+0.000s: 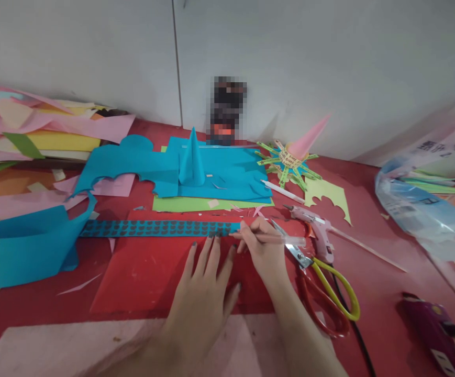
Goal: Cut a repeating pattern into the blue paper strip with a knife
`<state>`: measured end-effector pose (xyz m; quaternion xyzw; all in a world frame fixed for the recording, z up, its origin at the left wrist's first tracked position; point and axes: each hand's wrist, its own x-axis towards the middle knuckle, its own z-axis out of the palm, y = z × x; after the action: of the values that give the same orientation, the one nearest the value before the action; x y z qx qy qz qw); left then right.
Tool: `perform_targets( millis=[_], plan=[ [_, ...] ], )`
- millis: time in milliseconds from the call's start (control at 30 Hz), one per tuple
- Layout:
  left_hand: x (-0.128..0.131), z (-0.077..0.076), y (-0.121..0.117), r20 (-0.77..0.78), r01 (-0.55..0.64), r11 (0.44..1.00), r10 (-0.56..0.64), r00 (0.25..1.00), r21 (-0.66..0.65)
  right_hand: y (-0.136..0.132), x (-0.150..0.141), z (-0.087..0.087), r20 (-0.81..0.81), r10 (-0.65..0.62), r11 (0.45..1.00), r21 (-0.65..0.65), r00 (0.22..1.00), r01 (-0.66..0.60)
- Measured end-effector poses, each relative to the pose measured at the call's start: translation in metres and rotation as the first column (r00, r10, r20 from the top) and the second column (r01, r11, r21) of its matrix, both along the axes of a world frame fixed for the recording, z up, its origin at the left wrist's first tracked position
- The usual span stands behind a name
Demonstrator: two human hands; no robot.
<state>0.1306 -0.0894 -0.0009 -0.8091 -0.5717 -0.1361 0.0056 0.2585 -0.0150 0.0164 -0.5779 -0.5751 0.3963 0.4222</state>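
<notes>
A long blue paper strip (pixel 144 228) lies across a red board (pixel 144 277), covered with rows of dark curved marks along most of its length. My left hand (pixel 203 283) rests flat with its fingers spread, fingertips on the strip's lower edge. Between the fingers of my right hand (pixel 264 248) is a pen (pixel 286 239), its tip pointing left at the strip near its right end. Just right of that hand lie scissors (pixel 306 262) with one yellow and one red handle.
Left are a blue paper sheet (pixel 23 243) and piled paper scraps (pixel 62 123). Behind stand a blue paper cone (pixel 192 165) and a pink cone (pixel 309 139) on a decorated base. A pink glue gun (pixel 321 235), a purple device (pixel 431 324) and a plastic bag (pixel 419 204) occupy the right.
</notes>
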Motion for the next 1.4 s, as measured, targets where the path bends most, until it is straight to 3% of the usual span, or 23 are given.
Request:
perform_targets(
  millis=[900,1000,1167,1400],
  plan=[
    [-0.001,0.0,-0.001,-0.006,0.007,1.0,-0.007,1.0,0.0,0.0,0.0,-0.001,0.029,-0.038,0.999,0.036,0.999,0.037],
    [-0.002,0.001,-0.002,-0.021,0.008,1.0,-0.008,1.0,0.004,0.001,0.003,-0.003,-0.096,-0.141,0.988,0.046,0.985,0.146],
    [-0.003,0.004,-0.001,-0.053,0.017,1.0,-0.015,0.998,0.022,0.004,0.008,-0.006,-0.241,-0.346,0.926,0.07,0.907,0.372],
    [-0.002,0.003,-0.002,-0.046,0.012,1.0,-0.011,0.999,0.018,0.008,0.009,-0.007,-0.434,-0.397,0.891,0.03,0.809,0.454]
  ],
)
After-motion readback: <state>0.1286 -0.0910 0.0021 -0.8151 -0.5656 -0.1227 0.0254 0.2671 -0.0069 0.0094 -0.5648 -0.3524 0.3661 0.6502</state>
